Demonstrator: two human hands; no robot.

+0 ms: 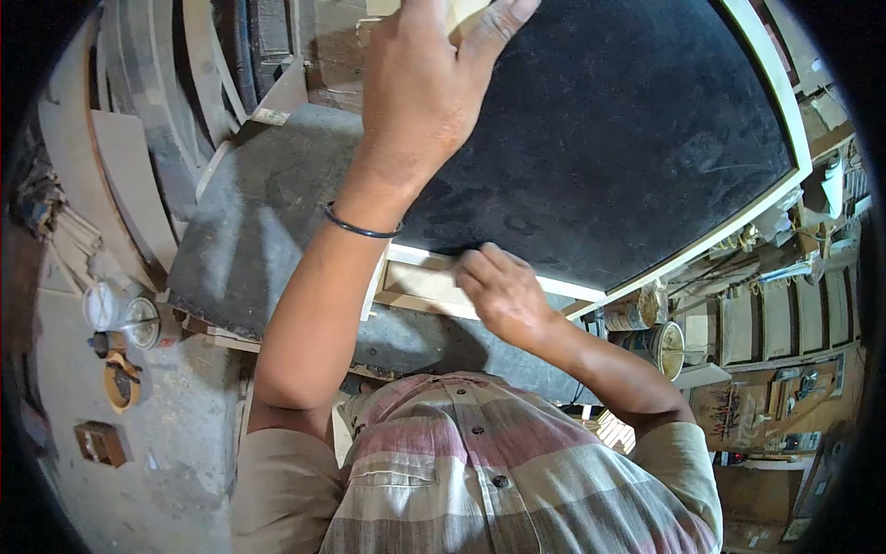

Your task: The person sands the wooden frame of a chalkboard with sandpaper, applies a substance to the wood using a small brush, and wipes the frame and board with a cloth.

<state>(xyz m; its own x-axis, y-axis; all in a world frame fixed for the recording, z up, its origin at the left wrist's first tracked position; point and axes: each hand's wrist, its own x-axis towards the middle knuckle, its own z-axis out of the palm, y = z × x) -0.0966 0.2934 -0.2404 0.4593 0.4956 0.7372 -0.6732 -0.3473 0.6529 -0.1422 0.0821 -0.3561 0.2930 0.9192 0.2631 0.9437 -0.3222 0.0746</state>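
A large black panel (609, 138) with pale wooden edging (706, 247) lies before me over a dark worktop. My left hand (425, 55) reaches to its far left side, fingers closed around a pale wooden piece (464, 15) at the top of the view. A dark bangle (362, 227) circles the left wrist. Closer to my body, my right hand (506, 294) is at the near edging, its fingers curled in and slightly blurred; I cannot tell what they hold. Below that edge, a pale wooden box-like frame (426, 284) shows between my forearms.
The grey worktop (277, 175) extends to the left. Curved boards (129, 175) lean at the far left. On the floor stand buckets (140, 323) and a small wooden box (101, 444). More buckets (666, 347) and a tool board (784, 397) are at right.
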